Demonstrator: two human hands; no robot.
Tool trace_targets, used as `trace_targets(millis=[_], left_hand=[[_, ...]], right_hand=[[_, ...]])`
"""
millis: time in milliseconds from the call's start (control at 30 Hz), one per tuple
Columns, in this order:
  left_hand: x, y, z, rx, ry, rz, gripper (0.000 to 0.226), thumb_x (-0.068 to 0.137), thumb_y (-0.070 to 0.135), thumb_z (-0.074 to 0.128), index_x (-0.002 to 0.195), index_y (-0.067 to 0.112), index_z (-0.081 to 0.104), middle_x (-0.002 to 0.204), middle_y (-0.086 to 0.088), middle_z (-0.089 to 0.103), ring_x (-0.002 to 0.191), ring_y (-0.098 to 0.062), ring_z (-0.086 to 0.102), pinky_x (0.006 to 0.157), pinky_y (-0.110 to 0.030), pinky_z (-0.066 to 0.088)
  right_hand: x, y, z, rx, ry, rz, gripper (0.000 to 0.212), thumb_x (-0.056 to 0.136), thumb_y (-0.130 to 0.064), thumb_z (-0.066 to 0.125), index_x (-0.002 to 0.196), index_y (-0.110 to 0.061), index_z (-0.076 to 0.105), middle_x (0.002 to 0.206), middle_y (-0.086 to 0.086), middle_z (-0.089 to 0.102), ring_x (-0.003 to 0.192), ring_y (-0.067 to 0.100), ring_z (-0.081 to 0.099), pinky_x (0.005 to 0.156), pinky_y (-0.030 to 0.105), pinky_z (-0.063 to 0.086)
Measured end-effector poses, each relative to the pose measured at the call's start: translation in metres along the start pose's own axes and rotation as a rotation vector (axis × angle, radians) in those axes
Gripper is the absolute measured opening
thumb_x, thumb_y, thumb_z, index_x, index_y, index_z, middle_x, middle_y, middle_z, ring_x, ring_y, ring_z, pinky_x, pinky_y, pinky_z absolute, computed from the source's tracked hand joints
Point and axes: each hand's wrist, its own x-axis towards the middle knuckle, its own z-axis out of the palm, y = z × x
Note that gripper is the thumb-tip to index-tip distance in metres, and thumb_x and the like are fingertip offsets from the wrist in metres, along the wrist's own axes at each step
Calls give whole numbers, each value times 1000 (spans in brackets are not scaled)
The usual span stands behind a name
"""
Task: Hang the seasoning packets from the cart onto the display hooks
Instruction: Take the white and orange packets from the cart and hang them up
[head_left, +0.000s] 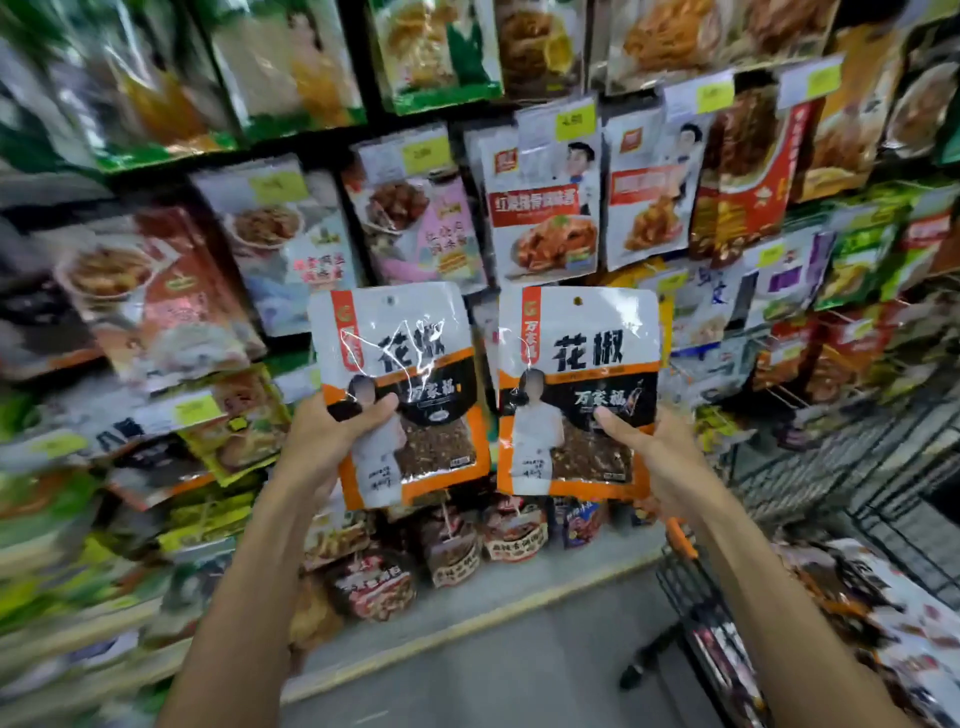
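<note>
Grey floor (519, 670) w/ yellow price tags (426, 154) above.

Hanging packets (550, 228) crowd the display rack (374, 111); a wire cart (691, 587) stands on the grey floor (519, 670).

Both held seasoning packets (577, 389) read 花椒 above 万家福 (left packet (400, 395) glare-streaked); shelf price tags (575, 120) are blurred.

two seasoning packets side by side before display wall (545, 218): left packet (400, 384) in left hand (332, 436), right packet (576, 384) in right hand (649, 457); cart (779, 597) at right.
</note>
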Motion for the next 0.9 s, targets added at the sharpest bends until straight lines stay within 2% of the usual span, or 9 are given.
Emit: trace_targets(millis=[100, 200, 300, 400, 467, 567, 733, 833, 900], left_hand=[[-21, 8, -71, 16, 72, 40, 41, 74, 23, 75, 105, 0, 60, 76, -1, 66, 80, -20, 66, 81, -43, 56], [-45, 17, -143, 34, 133, 76, 31, 74, 27, 74, 91, 11, 55, 81, -12, 56, 81, -30, 61, 79, -54, 52], [-66, 26, -216, 26, 199, 127, 25, 73, 23, 75, 77, 10, 53, 66, 5, 61, 70, -15, 64, 69, -37, 49], [-82, 33, -283, 34, 215, 161, 27, 76, 22, 75, 93, 8, 58, 88, -10, 58, 86, -27, 61, 80, -49, 49], [-89, 38, -323, 25, 211, 171, 33, 76, 25, 75, 100, 7, 60, 93, -13, 59, 90, -32, 62, 82, -52, 50], [-94, 41, -369, 13, 193, 166, 39, 64, 39, 79, 81, 18, 51, 80, -10, 50, 76, -26, 51, 73, -44, 43], [-85, 33, -414, -36, 180, 155, 57, 55, 47, 84, 92, 18, 51, 97, -7, 52, 89, -24, 52, 81, -38, 42], [-70, 25, -425, -78, 213, 152, 62, 56, 47, 82, 110, 21, 63, 113, 5, 69, 108, -17, 62, 95, -37, 47], [-56, 20, -428, -119, 208, 136, 72, 61, 48, 79, 125, 24, 58, 123, 6, 65, 119, -17, 56, 105, -42, 41]], right_hand=[[-8, -15, 67, -40, -123, -25, 30, 78, -39, 72, 105, -28, 65, 103, -18, 73, 98, -3, 66, 72, 10, 50], [-19, -29, 137, -56, -228, -54, 36, 71, -48, 74, 101, -31, 67, 100, -20, 73, 95, -4, 66, 72, 13, 49], [-34, -39, 209, -45, -262, -74, 36, 65, -50, 74, 95, -30, 71, 94, -17, 74, 96, 4, 67, 79, 24, 46], [-56, -51, 273, -50, -295, -110, 21, 65, -51, 73, 84, -42, 73, 86, -18, 74, 85, -5, 67, 77, 24, 44], [-68, -56, 309, -61, -285, -135, 27, 68, -52, 73, 86, -32, 73, 89, -3, 73, 86, 3, 68, 77, 26, 46], [-79, -61, 350, -67, -332, -157, 23, 70, -51, 71, 86, -35, 74, 88, -5, 73, 81, 0, 67, 80, 26, 48], [-76, -67, 392, -89, -337, -86, 96, 61, -60, 73, 138, -9, 45, 134, 3, 55, 128, 24, 48, 109, 49, 37], [-68, -72, 407, -96, -323, -59, 102, 61, -59, 74, 142, -7, 41, 142, 11, 49, 133, 31, 44, 110, 54, 36], [-61, -75, 413, -73, -327, -96, 84, 61, -54, 74, 130, -10, 54, 130, 8, 61, 124, 27, 54, 106, 53, 41]])
